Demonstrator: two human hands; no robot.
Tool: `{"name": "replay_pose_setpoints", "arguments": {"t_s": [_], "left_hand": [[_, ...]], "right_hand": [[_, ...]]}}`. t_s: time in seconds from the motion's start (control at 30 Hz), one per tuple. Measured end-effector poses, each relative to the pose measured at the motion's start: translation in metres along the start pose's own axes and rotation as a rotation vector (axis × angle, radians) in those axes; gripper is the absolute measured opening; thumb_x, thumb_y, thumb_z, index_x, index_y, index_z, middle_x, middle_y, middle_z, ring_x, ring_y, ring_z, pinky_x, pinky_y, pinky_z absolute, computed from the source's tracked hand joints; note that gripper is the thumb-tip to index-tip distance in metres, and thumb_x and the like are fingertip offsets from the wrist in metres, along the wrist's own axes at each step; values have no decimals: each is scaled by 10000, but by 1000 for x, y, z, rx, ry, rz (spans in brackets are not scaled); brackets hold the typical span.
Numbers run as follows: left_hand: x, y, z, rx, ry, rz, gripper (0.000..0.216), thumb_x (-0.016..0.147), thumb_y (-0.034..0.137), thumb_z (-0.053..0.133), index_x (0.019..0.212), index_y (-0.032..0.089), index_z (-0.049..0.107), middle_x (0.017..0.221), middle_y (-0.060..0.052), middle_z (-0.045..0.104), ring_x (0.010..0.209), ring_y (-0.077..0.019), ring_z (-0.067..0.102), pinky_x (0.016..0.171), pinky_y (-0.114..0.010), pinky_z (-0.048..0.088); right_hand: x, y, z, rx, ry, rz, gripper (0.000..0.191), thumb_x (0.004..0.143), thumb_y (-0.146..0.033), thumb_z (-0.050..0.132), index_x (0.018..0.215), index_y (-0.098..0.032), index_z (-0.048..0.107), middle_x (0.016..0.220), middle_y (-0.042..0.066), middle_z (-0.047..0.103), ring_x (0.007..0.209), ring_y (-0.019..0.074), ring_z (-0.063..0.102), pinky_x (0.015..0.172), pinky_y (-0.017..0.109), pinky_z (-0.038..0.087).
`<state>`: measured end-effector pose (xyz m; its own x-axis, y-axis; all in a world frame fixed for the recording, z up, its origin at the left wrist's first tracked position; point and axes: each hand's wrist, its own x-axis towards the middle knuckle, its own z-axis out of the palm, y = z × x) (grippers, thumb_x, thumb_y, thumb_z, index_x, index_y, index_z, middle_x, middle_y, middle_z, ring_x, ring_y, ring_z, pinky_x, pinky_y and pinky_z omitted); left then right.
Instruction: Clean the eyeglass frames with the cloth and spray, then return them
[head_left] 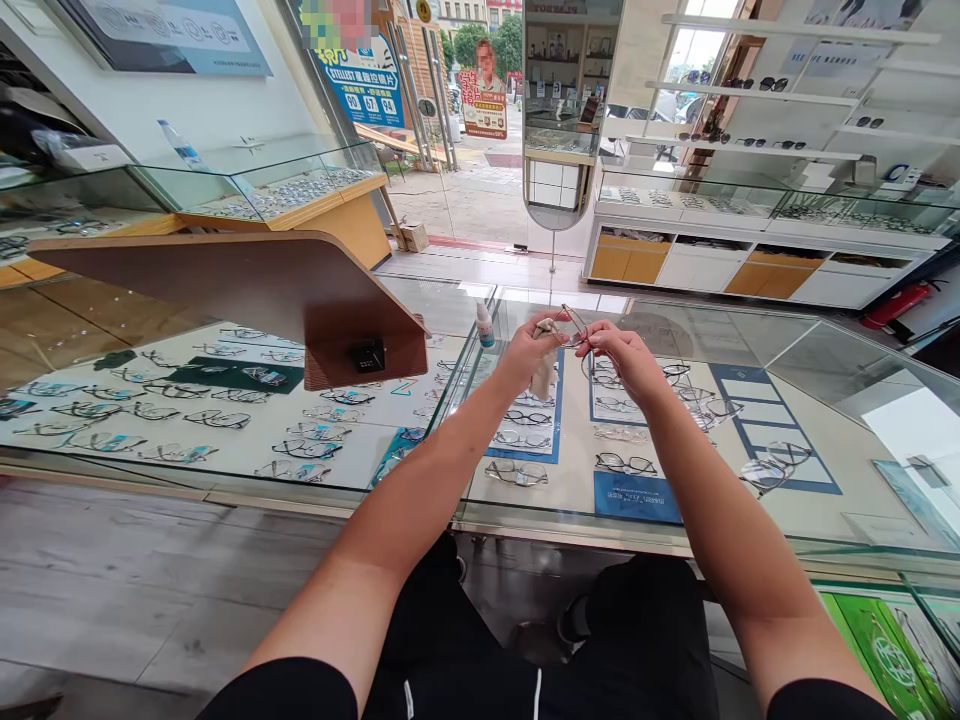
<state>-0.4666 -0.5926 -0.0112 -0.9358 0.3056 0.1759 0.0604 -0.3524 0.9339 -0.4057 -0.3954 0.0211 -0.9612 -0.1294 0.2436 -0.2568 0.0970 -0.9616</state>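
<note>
Over the glass display counter [480, 500], both my hands hold a thin-framed pair of eyeglasses [576, 322]. My left hand [531, 345] is closed on a beige cleaning cloth [544, 375] and meets the glasses at one side. The cloth hangs down below those fingers. Fingers of my right hand [619, 355] pinch the other side of the frame. A small white spray bottle [484, 325] stands on the glass left of my left hand.
Several eyeglasses [517, 472] lie inside the counter. More glasses [776, 465] sit at the right. A brown angled panel [225, 275] rises over the counter's left part. An oval mirror [559, 190] stands beyond, beside shelves of sunglasses [757, 84].
</note>
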Motion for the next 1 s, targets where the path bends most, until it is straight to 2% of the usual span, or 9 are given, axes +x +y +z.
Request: {"name": "replay_pose_setpoints", "arguments": {"t_s": [0.13, 0.23, 0.4, 0.53, 0.63, 0.8, 0.93, 1.0], "left_hand": [[2, -1, -1, -81, -3, -50, 496, 650, 351, 1026, 1075, 220, 809, 985, -13, 737, 855, -156, 644, 791, -296, 489], [2, -1, -1, -126, -6, -88, 545, 634, 356, 1044, 1100, 218, 797, 938, -9, 730, 807, -158, 643, 747, -311, 492], [1, 2, 0, -178, -9, -115, 588, 617, 343, 1062, 1115, 214, 777, 885, 3, 723, 768, -153, 641, 725, -324, 503], [0, 5, 1, -171, -26, -107, 609, 608, 358, 1072, 1115, 203, 772, 866, 4, 728, 777, -148, 645, 742, -311, 498], [-2, 7, 2, -154, -32, -114, 606, 613, 364, 1065, 1115, 198, 770, 847, 9, 716, 760, -144, 634, 731, -311, 477], [0, 5, -1, -67, -15, -130, 556, 653, 398, 1021, 1113, 207, 775, 796, 10, 679, 753, -159, 610, 707, -320, 441], [3, -1, -6, 104, 73, -200, 476, 670, 426, 995, 1038, 212, 782, 748, 15, 632, 703, -158, 556, 655, -321, 389], [2, -2, -6, 122, 55, -201, 487, 668, 440, 1004, 1041, 208, 792, 749, 14, 629, 720, -162, 564, 665, -322, 401]], "right_hand": [[-1, -2, 2, -3, -7, 3, 290, 910, -464, 697, 783, -259, 859, 1190, 71, 705, 1127, 265, 629, 1029, 413, 504], [-1, -2, 3, -8, -9, -15, 297, 921, -454, 695, 770, -251, 849, 1272, 80, 701, 1225, 284, 636, 1067, 421, 506], [-1, -1, 3, -29, 41, -36, 287, 932, -434, 683, 803, -258, 869, 1346, 83, 701, 1373, 314, 594, 1034, 413, 499], [0, 0, 3, -17, 8, -18, 289, 925, -437, 689, 803, -254, 876, 1371, 73, 724, 1304, 303, 628, 1082, 433, 481], [0, 1, 3, -9, -5, -21, 279, 917, -436, 701, 802, -254, 878, 1304, 70, 756, 1244, 286, 644, 1112, 440, 470], [2, 4, 2, -24, 80, -40, 299, 906, -470, 707, 784, -248, 865, 1170, 72, 761, 1188, 281, 650, 1047, 427, 490], [4, 6, -1, -14, 133, -43, 301, 908, -475, 701, 792, -242, 851, 1183, 72, 761, 1183, 274, 648, 965, 401, 489], [4, 6, -2, -1, 146, -37, 304, 911, -476, 689, 800, -240, 846, 1204, 68, 769, 1157, 261, 654, 930, 388, 475]]}}
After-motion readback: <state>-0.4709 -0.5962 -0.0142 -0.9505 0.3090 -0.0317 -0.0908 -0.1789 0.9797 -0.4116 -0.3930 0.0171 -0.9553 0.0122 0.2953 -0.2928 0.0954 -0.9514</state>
